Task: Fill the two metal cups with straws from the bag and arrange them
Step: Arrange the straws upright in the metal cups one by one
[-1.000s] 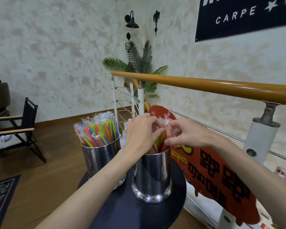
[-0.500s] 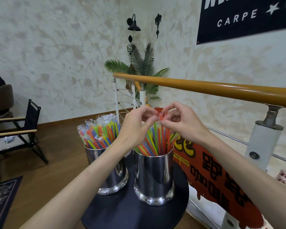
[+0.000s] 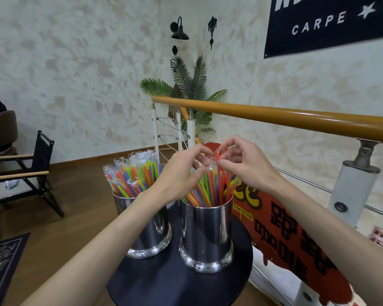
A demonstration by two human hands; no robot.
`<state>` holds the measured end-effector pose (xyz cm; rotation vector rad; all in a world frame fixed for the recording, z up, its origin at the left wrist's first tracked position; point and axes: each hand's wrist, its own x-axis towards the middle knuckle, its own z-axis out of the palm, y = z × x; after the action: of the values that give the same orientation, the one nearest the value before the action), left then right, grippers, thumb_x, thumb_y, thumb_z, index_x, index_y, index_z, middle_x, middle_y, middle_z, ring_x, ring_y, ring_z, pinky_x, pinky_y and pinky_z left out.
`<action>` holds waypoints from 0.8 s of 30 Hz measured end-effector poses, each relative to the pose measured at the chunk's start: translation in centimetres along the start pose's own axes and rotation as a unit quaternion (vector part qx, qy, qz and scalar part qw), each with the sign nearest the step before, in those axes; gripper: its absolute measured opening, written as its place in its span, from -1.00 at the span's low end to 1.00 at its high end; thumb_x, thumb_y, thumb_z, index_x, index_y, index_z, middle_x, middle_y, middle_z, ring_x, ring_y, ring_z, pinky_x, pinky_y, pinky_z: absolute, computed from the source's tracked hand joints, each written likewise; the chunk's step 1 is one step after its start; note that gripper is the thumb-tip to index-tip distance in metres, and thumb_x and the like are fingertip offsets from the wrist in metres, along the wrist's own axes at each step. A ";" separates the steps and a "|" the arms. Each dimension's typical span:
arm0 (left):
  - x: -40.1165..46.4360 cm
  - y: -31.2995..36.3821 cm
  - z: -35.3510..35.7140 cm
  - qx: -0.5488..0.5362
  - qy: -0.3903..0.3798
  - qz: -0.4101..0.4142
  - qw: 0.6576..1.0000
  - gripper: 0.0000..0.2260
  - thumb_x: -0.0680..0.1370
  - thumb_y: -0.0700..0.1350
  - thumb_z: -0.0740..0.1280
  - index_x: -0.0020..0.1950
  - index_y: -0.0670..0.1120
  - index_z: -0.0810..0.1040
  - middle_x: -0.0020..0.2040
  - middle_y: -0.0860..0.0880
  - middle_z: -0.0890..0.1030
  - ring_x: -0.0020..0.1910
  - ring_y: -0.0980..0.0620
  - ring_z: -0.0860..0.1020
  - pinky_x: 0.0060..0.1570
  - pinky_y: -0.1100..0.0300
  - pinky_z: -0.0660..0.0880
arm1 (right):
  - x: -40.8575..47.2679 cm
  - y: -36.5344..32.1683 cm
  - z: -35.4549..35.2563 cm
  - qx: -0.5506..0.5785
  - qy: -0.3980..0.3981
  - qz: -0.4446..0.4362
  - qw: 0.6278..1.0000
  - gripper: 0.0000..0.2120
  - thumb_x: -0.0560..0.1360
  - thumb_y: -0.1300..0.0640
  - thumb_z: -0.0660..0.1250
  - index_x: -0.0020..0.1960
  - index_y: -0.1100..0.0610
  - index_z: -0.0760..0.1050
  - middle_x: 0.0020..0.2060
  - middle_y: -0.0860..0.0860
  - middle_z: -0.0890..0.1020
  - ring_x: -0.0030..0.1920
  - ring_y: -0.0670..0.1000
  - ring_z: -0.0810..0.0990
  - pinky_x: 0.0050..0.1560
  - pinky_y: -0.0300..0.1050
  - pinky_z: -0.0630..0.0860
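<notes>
- Head view: right hand [image 3: 245, 167] pinches an orange straw [image 3: 217, 161] above the right metal cup [image 3: 206, 235].
- Left hand [image 3: 181, 175] pinches clear wrapper [image 3: 210, 164] beside it.
- Left metal cup [image 3: 148, 226] stands full on the table [image 3: 175, 281].

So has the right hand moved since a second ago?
Yes. The right hand has risen from the right cup's rim to pinch straw tips above it.

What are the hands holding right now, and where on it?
The right hand pinches an orange straw near its top end, above the right metal cup. The left hand pinches the clear wrapper at the straw tops beside it.
</notes>
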<state>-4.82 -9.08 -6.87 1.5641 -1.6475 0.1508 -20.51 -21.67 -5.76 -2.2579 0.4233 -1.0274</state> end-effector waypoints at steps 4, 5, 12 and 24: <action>-0.1 -0.5 0.2 -0.002 -0.027 -0.007 1.000 -0.68 0.53 -0.28 0.45 0.20 0.02 0.56 -0.08 0.14 0.63 -0.08 0.20 0.61 0.00 0.25 0.56 | -0.2 0.2 0.0 -0.022 -0.001 0.004 1.000 -0.76 0.49 0.23 0.46 -0.02 -0.05 0.49 -0.18 -0.02 0.67 -0.20 -0.01 0.70 -0.14 0.07 0.67; -0.1 -0.6 0.2 -0.006 -0.031 -0.013 0.999 -0.65 0.51 -0.30 0.47 0.21 0.01 0.56 -0.08 0.13 0.63 -0.08 0.21 0.61 0.00 0.28 0.56 | -0.2 0.3 0.0 -0.025 0.000 0.004 1.000 -0.75 0.48 0.23 0.46 -0.03 -0.07 0.49 -0.18 -0.02 0.67 -0.19 0.00 0.70 -0.12 0.08 0.67; 0.2 -0.4 0.2 -0.021 -0.056 -0.042 0.997 -0.52 0.40 -0.21 0.60 0.23 0.04 0.53 -0.06 0.10 0.62 -0.07 0.23 0.61 -0.09 0.46 0.48 | -0.3 0.4 0.0 -0.030 -0.008 0.002 1.000 -0.69 0.44 0.27 0.49 -0.03 -0.07 0.48 -0.19 -0.01 0.67 -0.21 0.02 0.68 -0.10 0.10 0.67; 1.5 -0.2 0.0 -0.072 0.033 -0.045 0.996 -0.81 0.48 -0.12 0.54 0.07 -0.02 0.64 -0.19 0.08 0.66 -0.16 0.15 0.61 -0.07 0.26 0.55 | -0.2 -0.5 0.0 -0.012 -0.026 -0.006 1.000 -0.70 0.42 0.19 0.56 -0.01 0.00 0.47 -0.20 0.01 0.68 -0.24 0.03 0.70 -0.16 0.07 0.67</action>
<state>-4.40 -10.31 -6.00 1.5039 -1.5002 0.0360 -20.63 -21.17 -5.55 -2.3052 0.4022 -0.9729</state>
